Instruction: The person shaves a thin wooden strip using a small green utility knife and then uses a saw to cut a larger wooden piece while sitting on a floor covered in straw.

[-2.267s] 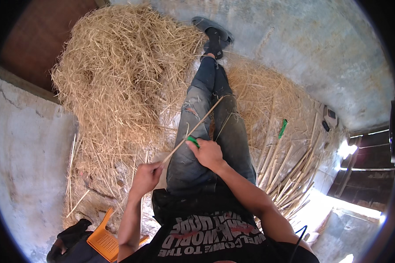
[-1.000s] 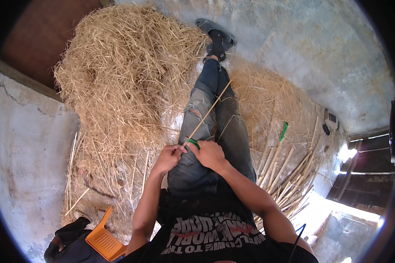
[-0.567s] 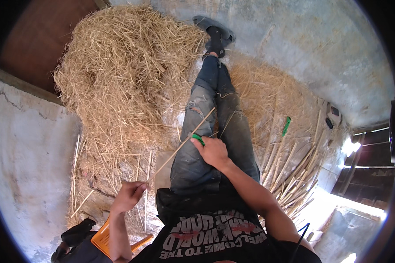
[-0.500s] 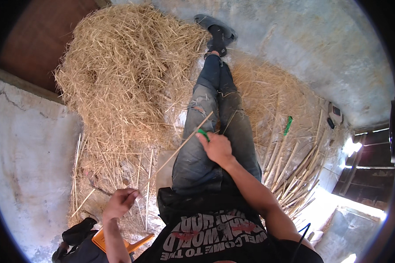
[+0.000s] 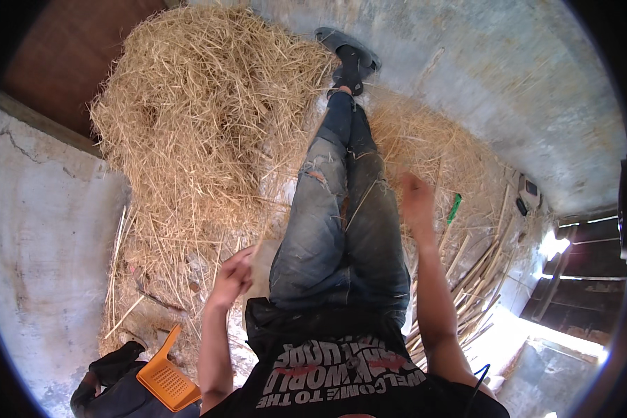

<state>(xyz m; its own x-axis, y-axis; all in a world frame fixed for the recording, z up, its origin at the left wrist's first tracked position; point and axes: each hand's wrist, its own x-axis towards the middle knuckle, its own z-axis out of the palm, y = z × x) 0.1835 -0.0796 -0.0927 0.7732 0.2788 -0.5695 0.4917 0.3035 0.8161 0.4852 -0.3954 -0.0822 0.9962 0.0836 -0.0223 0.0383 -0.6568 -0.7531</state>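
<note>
My left hand [image 5: 233, 280] is beside my left thigh, its fingers pinched on a thin straw-coloured stick [image 5: 259, 245]. The stick points away from me toward the straw and is hard to follow against it. My right hand [image 5: 418, 202] hangs over the loose straw just right of my knees, smeared by motion. Whether it holds anything does not show. A green strip [image 5: 454, 208] lies on the straw to the right of that hand. My legs in torn jeans [image 5: 313, 230] stretch out ahead, the ankles crossed.
A big straw heap [image 5: 202, 104] rises at the far left against the wall. Long thin sticks [image 5: 460, 303] lie bundled at the right. Near the lower left are an orange plastic chair part [image 5: 167, 380] and a dark cloth [image 5: 118, 369]. A small boxy device [image 5: 529, 191] sits by the right wall.
My right hand has swung from above my thighs out to the right, and the green piece it held no longer shows. My left hand has moved up and right, with the stick turned steeper.
</note>
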